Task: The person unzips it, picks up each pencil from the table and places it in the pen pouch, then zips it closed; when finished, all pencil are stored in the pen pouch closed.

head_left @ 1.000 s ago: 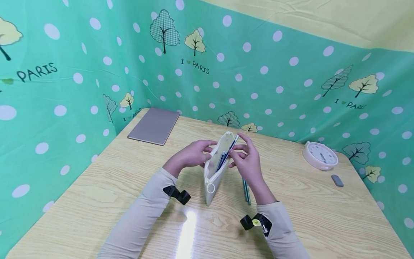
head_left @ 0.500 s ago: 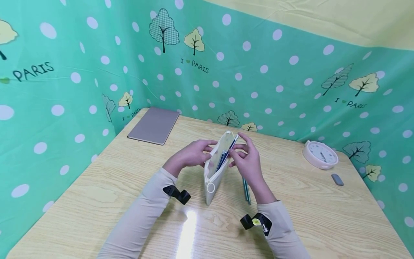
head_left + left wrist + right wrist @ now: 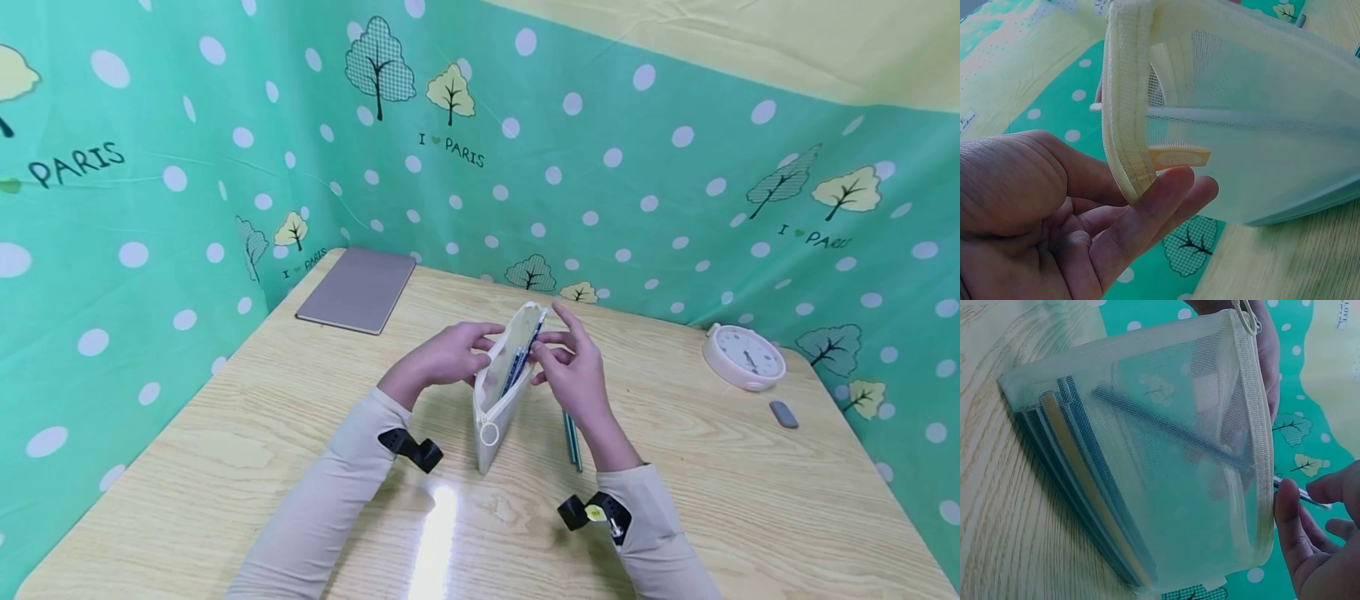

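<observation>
My left hand (image 3: 447, 356) grips the rim of a pale mesh pencil case (image 3: 481, 417), which stands with its zipped mouth apart. The left wrist view shows my thumb and fingers at the zip end, next to a small orange label (image 3: 1180, 157). My right hand (image 3: 572, 375) is at the opposite rim, thumb and fingers around a blue pencil (image 3: 1172, 428) that slants out of the mouth; its white end (image 3: 542, 316) shows beside my raised index finger. Through the mesh, several more pencils (image 3: 1066, 419), blue and one yellow-brown, lie along the bottom.
Dark green pencils (image 3: 572, 442) lie on the wooden table (image 3: 225, 467) beside the case. A grey notebook (image 3: 358, 290) is at the back left. Off to the right are a round pink clock (image 3: 744, 358) and a small grey eraser (image 3: 783, 414). A green printed curtain (image 3: 600, 200) closes the back.
The pencil's white end has shifted slightly left, away from my right index fingertip, which now points up more. My left hand and the pencil case stay nearly still.
</observation>
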Available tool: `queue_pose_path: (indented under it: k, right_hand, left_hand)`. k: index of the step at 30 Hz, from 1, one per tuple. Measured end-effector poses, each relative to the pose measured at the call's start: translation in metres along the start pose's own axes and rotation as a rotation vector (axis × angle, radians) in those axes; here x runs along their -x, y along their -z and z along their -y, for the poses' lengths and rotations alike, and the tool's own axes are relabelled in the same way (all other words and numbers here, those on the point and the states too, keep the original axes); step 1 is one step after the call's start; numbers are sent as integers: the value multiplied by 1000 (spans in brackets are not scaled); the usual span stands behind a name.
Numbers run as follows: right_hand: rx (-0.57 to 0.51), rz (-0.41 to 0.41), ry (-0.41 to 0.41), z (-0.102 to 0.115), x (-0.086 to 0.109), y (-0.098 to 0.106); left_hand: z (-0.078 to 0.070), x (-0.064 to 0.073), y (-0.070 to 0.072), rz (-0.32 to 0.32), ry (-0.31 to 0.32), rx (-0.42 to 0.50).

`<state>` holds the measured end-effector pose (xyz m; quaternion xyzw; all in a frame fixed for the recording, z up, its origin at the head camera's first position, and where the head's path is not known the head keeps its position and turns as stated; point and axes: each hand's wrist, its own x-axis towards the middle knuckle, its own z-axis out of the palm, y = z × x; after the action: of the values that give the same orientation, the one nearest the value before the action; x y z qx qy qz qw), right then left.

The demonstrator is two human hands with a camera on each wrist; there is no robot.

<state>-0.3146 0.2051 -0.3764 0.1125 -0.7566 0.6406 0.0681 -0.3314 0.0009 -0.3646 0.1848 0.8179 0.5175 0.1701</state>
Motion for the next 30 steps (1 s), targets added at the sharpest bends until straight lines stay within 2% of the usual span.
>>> queue_pose_path:
  k: [13,18,22,24,26,28,30]
  right_hand:
    - [-15,-3,-29,5,-1,8]
    - [-58,-32,-104,11,-4,20]
    - [-56,-55,-118,19,-3,36]
    - [-12,-55,-132,14,-5,43]
    - [72,-25,-185,1,-12,47]
    - [181,49,-268,-16,-21,49]
    - [315,161,-352,-34,-30,50]
  left_hand:
    - [-1,0,0,3,8,-2]
    - [-1,2,0,1,9,1]
    - [0,2,-1,2,19,-5]
    - [0,0,-2,8,21,-5]
    - [1,-1,-2,8,16,0]
    - [2,-1,-1,4,10,2]
    - [2,0,0,-2,11,-1]
